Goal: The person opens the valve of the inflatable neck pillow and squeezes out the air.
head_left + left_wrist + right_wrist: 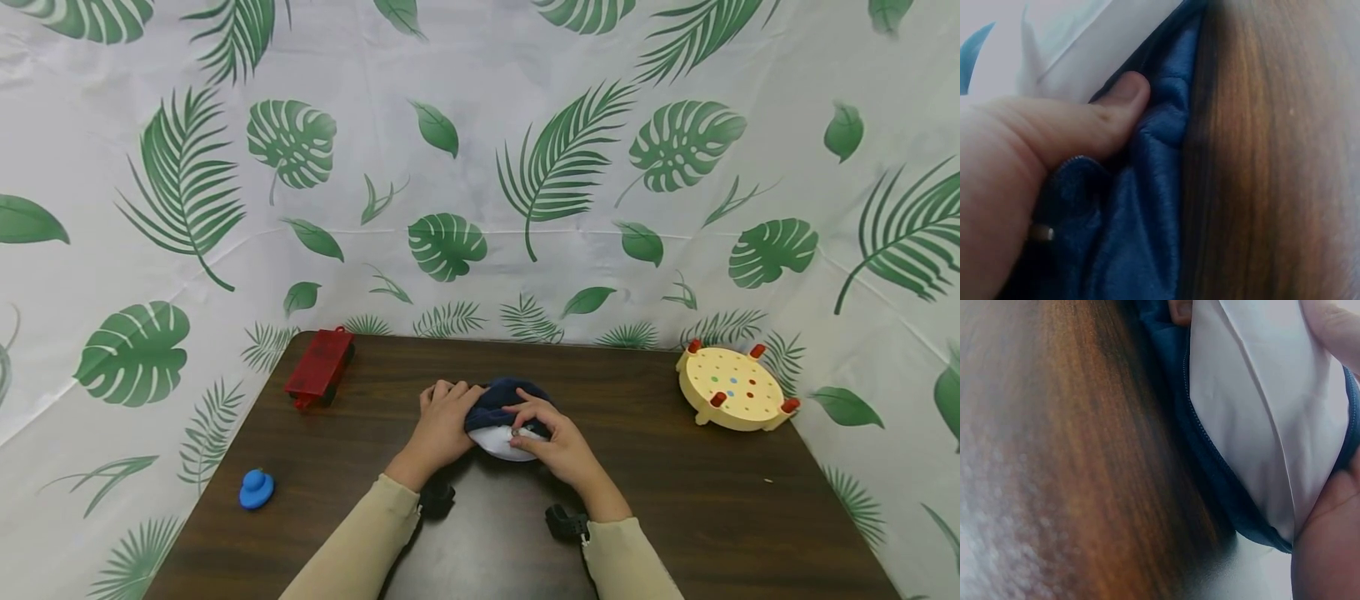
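A soft dark blue zippered cover lies mid-table in the head view, with white cloth showing through its open zip. My left hand grips the cover's left side. In the left wrist view its thumb presses along the opening's edge, and a small metal piece shows by the blue fabric. My right hand is at the opening's right side, thumb and forefinger curled close together over the white cloth. The right wrist view shows zipper teeth beside the seamed white cloth; the right fingertips are partly hidden there.
A red box-shaped toy lies at the back left of the brown table. A small blue hat-shaped piece sits by the left edge. At the back right is a round yellow pegged toy. A leaf-patterned cloth hangs behind.
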Demonstrator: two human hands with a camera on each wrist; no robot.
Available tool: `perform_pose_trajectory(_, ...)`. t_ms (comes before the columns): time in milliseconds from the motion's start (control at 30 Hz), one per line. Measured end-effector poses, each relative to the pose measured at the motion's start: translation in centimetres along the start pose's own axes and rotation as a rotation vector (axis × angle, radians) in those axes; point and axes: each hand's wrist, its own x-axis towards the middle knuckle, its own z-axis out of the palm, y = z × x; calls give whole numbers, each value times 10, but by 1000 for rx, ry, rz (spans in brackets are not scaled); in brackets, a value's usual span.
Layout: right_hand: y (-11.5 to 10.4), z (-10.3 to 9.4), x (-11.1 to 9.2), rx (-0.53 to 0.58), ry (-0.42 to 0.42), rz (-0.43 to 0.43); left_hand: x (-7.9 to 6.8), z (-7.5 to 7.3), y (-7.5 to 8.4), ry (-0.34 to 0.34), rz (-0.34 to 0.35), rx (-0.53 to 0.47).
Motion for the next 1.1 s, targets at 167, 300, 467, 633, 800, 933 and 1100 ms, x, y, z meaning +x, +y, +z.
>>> perform_pose_trajectory(167,0,0,0,1,0,7,0,-1,0,-1,3,9)
perform_pose_trajectory(300,1,0,0,9,2,11,0,-2,1,-7,0,7)
perform_pose_trajectory(467,3,0,-1,1,10,12,0,-3,2,-8,-2,7)
perform_pose_trajectory(633,2,0,-1,-1,13,21,0,-2,2,-13,-1,7)
perform_pose_trajectory(800,1,-1,-2,3,12,23,-1,0,2,-9,4,0)
perform_pose_trajectory(933,1,-1,-3,4,14,17,-1,0,2,-9,8,7)
perform_pose_trajectory(1100,0,-1,-4,8,10,13,-2,-2,3,-19,6,14)
